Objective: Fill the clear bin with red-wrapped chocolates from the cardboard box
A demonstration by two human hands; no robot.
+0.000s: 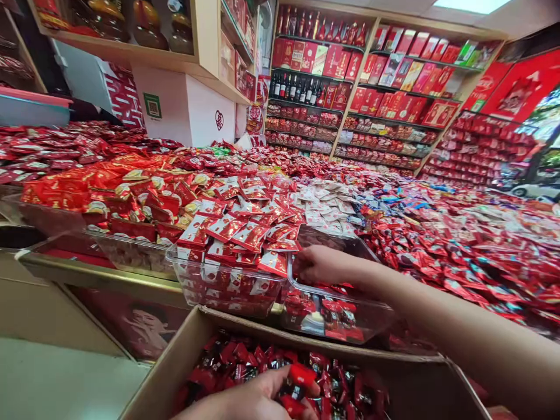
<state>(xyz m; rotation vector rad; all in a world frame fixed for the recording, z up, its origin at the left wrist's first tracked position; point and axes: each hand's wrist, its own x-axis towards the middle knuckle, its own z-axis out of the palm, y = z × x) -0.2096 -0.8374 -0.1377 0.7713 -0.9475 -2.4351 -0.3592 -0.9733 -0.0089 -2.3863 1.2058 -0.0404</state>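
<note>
At the bottom of the view my left hand (262,396) is down in an open cardboard box (245,326). Its thumb and fingers are closed around a red wrapped candy (301,375), with another red wrapper beside it. Many dark red wrapped candies (238,373) fill the box around the hand. My right hand (311,263) reaches across into a clear plastic bin (341,335) that has some red-wrapped candies low inside. Its fingers are curled near the bin's left rim, and whatever they hold is hidden.
Left of that bin, a clear bin (227,286) is heaped with red and white packets (251,233). Orange-red packets (70,181), white packets (326,201) and red candies (437,251) spread around. Shelves (336,105) of bottles and boxes stand behind; a cabinet (131,52) overhangs the left.
</note>
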